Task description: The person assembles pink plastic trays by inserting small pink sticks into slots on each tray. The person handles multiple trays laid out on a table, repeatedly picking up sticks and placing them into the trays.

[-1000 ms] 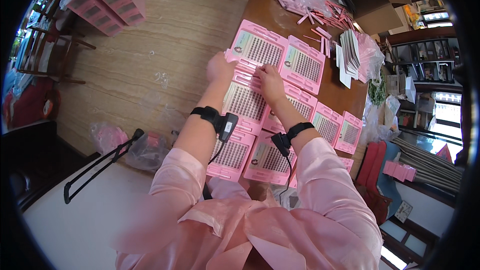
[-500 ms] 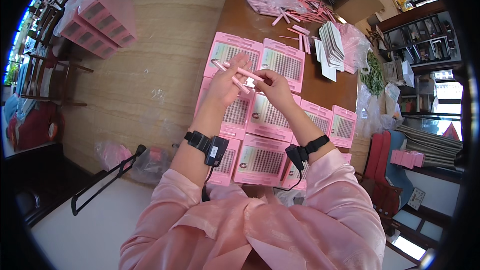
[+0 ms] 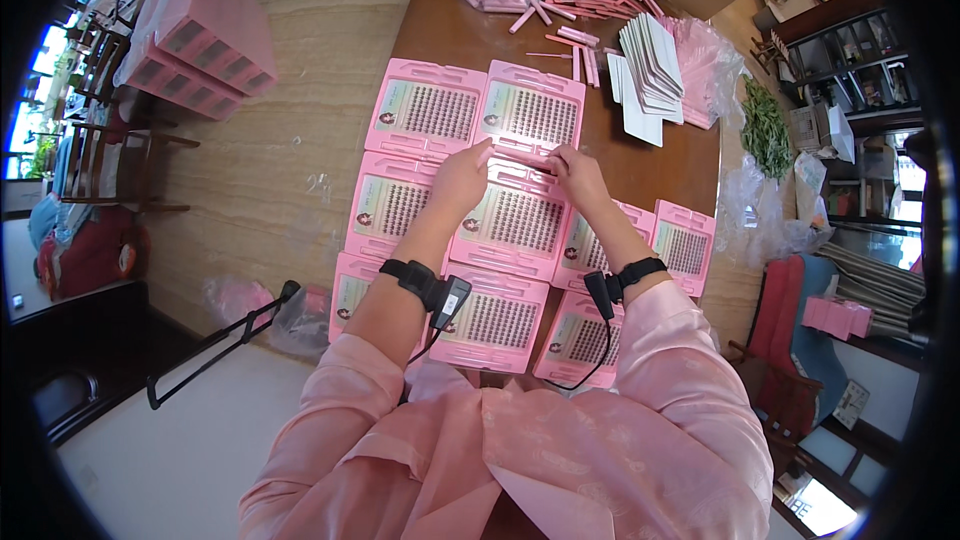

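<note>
**Left hand (image 3: 462,182) and right hand (image 3: 582,180) at one pink tray (image 3: 532,112)**

Nine trays show on the brown table (image 3: 650,172); this is the right one of the far pair — pink-rimmed, with rows of small dark clusters. At its near edge, the left hand is curled, the right's fingers narrowed — whether either holds anything, I cannot tell.

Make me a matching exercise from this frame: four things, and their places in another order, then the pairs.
Things
1. Left hand
2. White cards
3. Leafy greens
4. Black bands

Places
A. Fanned out on the table
B. Worn on both forearms
C. Over the pink cases
D. Beyond the table's right edge

Pairs: 1-C, 2-A, 3-D, 4-B
</note>
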`<state>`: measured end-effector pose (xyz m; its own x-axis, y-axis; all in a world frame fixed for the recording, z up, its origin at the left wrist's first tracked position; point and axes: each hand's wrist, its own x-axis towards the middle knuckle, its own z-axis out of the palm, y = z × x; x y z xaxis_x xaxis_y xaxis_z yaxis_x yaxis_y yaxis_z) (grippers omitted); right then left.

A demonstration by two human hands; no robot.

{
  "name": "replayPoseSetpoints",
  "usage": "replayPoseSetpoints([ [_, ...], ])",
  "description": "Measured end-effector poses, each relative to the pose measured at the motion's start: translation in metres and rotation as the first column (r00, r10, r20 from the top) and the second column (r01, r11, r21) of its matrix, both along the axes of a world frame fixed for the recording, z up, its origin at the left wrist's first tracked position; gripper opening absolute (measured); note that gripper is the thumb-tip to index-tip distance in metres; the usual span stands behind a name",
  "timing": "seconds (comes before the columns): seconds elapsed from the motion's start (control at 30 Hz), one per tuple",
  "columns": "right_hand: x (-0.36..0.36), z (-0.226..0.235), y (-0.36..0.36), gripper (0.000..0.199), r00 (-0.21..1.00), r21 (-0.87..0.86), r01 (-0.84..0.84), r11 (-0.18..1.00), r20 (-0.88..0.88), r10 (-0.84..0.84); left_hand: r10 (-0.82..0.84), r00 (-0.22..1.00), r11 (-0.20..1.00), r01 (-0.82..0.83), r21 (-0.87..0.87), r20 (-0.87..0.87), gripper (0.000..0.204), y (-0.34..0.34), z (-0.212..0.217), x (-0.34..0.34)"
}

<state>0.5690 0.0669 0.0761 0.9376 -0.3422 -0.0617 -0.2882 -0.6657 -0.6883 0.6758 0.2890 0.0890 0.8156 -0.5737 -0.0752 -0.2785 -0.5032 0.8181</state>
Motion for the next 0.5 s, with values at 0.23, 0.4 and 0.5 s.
replayPoseSetpoints([
  [0.23,0.006,-0.001,-0.002,0.025,0.992,0.066,0.092,0.994,-0.098,-0.085,-0.025,1.000,0.968,0.020,0.249,0.014,0.044,-0.013,0.001,-0.008],
  [0.4,0.013,-0.017,-0.001,0.027,0.988,-0.153,0.065,0.986,-0.126,-0.085,-0.179,0.954,0.958,0.114,0.263,0.238,0.044,-0.014,0.001,-0.016],
  [0.5,0.011,-0.026,0.002,0.026,0.993,-0.153,0.080,0.985,-0.077,-0.092,-0.258,0.942,0.819,0.096,0.566,0.213,0.042,-0.031,0.001,-0.027],
])
